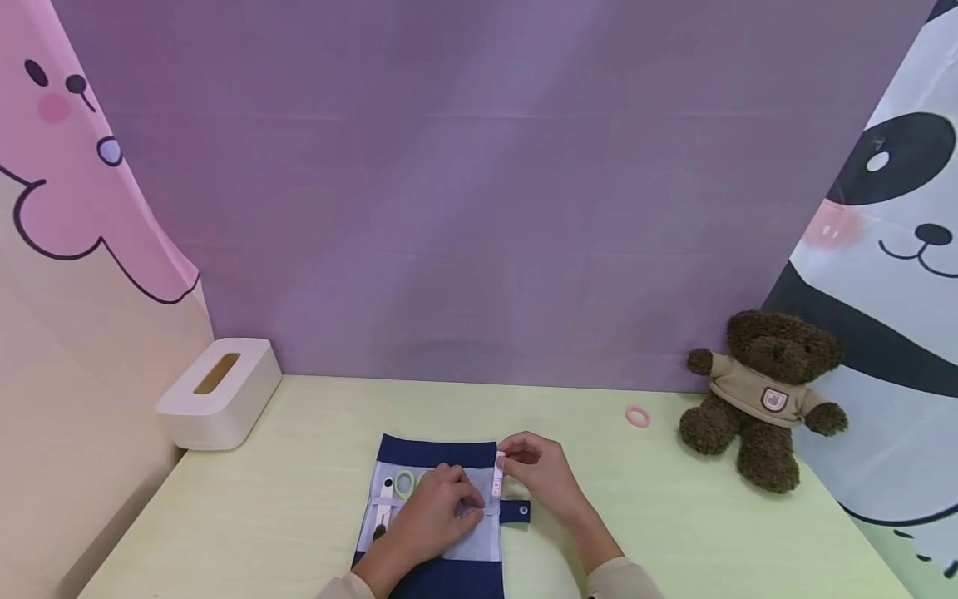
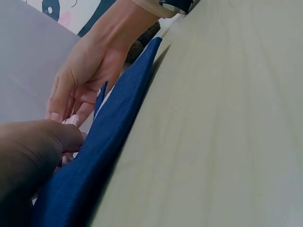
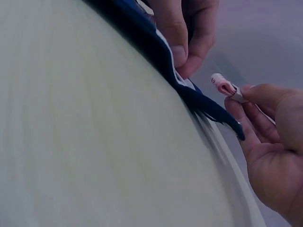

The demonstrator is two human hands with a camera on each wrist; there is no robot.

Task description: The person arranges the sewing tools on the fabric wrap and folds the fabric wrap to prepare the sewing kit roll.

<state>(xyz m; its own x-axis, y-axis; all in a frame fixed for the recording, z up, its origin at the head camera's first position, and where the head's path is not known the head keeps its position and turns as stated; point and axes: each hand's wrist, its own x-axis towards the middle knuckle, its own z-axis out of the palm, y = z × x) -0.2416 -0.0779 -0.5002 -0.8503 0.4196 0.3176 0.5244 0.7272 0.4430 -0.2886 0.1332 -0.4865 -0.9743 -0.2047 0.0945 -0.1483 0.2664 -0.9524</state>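
A navy fabric pouch (image 1: 441, 453) lies unfolded on the table, its pale lining facing up and a short snap tab (image 1: 515, 512) sticking out at the right. My left hand (image 1: 441, 512) rests over the lining and pinches the pouch's band near its right side with thumb and finger. Between the thumb and fingers of my right hand (image 1: 550, 478) is a narrow folded white-and-pink strip (image 3: 226, 87), held at the pouch's right edge. Scissors with green handles (image 1: 404, 484) and a slim white tool (image 1: 385, 497) sit under the band; my left hand partly hides the scissors.
On the pale table (image 1: 247, 507) a pink ring (image 1: 638, 416) lies back right, near a brown teddy bear (image 1: 774, 395). A white tissue box (image 1: 219, 395) stands at the back left. Purple cloth (image 1: 479, 208) hangs behind.
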